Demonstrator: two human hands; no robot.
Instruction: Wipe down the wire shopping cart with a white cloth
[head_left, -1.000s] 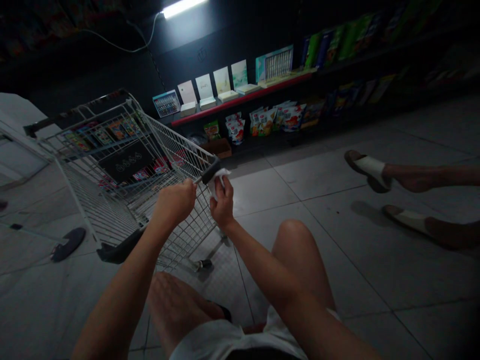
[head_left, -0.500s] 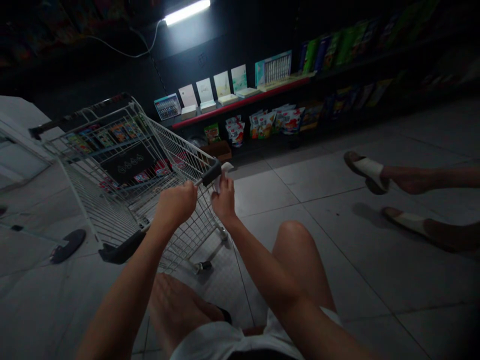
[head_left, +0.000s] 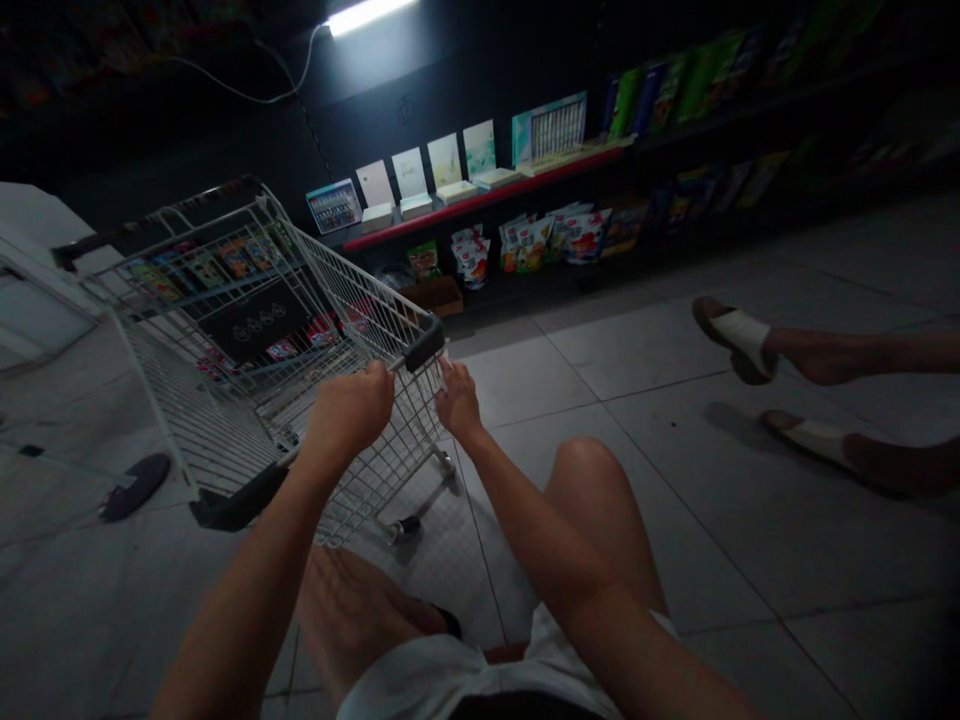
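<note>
A wire shopping cart [head_left: 360, 300] with dark plastic corner pieces stands tilted across the view in front of me. My left hand [head_left: 354, 408] is wrapped in a fist round the cart's near top rail. Just right of it, beside the cart's dark corner, my right hand [head_left: 457, 400] pinches a thin white cloth [head_left: 442, 378] against the wire side. Fingers cover most of the cloth, and only a small pale piece shows. Inside the basket hangs a dark panel [head_left: 259, 320] with light round marks.
Behind the cart runs a dark shelf [head_left: 480, 197] with boxes, books and bagged snacks. A lamp [head_left: 371, 14] glows above it. At the right are another person's feet in sandals [head_left: 739, 325]. A round dark base [head_left: 135, 488] stands on the tiled floor at left.
My right hand has shifted slightly right, and less of the white cloth shows above its fingers. My left hand keeps its hold on the rail.
</note>
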